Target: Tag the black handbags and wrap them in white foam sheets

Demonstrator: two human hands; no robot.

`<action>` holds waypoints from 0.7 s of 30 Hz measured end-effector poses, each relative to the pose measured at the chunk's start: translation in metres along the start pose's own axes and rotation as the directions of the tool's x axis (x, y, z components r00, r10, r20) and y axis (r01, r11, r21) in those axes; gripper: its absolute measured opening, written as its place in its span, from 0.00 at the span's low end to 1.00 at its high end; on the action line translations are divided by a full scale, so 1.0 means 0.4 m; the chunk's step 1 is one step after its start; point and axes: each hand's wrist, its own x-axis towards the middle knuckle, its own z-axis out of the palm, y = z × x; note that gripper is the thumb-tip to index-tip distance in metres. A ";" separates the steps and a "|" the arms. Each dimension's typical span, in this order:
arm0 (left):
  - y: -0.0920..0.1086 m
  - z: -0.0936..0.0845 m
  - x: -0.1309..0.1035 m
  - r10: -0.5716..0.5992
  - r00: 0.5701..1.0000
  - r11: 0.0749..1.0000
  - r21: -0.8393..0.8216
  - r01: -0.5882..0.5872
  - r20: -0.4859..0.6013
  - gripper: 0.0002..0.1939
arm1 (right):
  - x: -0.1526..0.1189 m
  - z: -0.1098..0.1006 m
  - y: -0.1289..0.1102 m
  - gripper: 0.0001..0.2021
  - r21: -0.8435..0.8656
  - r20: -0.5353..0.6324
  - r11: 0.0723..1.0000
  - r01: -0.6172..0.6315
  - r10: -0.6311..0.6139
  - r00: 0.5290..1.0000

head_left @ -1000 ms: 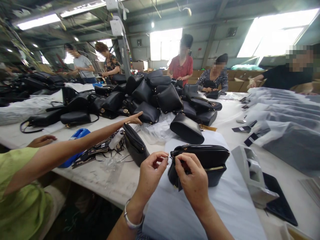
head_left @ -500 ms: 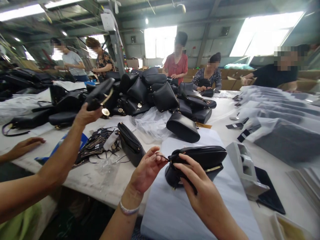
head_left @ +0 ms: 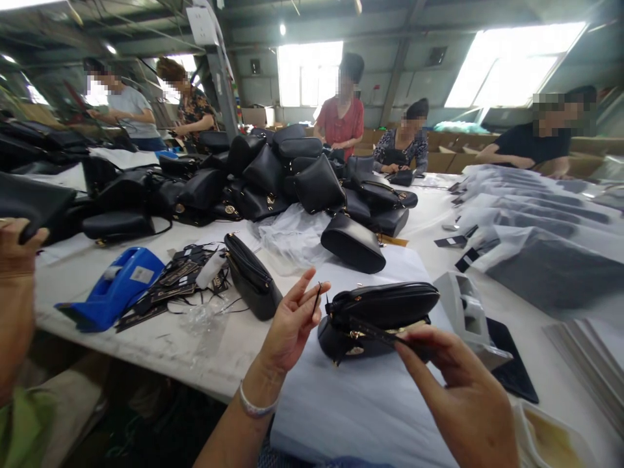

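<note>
A black handbag (head_left: 390, 302) with gold zips and a round gold emblem lies in front of me on white sheeting (head_left: 312, 403). At its left end, my left hand (head_left: 292, 322) pinches a thin black cord (head_left: 317, 299) between its fingertips, with some fingers stretched out. My right hand (head_left: 453, 383) grips a narrow flat black strip (head_left: 377, 335) that runs across the bag's front; whether it is a strap or a tag I cannot tell. Just left of my hands, another black bag (head_left: 253, 276) leans on the table.
Black tags with cords (head_left: 178, 279) lie beside a blue tape dispenser (head_left: 119, 283). A grey tape dispenser (head_left: 468, 315) stands right of the bag. Behind is a heap of black bags (head_left: 312, 185); wrapped bags (head_left: 550, 247) line the right. A co-worker's hand (head_left: 19, 247) holds a bag at left.
My right hand has drawn back right from the bag's top, pulling the black strip across its front. My left hand has risen slightly. The co-worker's arm moved left with a bag, uncovering the blue dispenser.
</note>
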 end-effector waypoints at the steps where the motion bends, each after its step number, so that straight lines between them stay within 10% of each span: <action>1: 0.001 -0.003 0.003 0.006 1.000 1.000 0.020 -0.005 -0.007 0.27 | 0.008 0.009 -0.002 0.12 0.103 -0.012 0.994 -0.037 0.039 0.999; 8: 0.021 -0.031 0.013 0.117 0.993 0.990 -0.080 -0.119 -0.035 0.22 | 0.038 0.101 0.030 0.10 0.573 0.149 0.788 -0.223 0.168 0.974; 15: 0.018 0.002 -0.013 0.195 0.981 0.970 0.148 -0.194 0.008 0.32 | 0.043 0.113 -0.012 0.09 0.505 0.121 0.859 -0.083 0.024 0.992; 21: 0.024 0.033 -0.016 0.215 0.960 0.938 0.236 -0.254 0.177 0.25 | 0.104 0.126 -0.106 0.38 0.348 0.281 0.937 -0.020 -0.084 0.956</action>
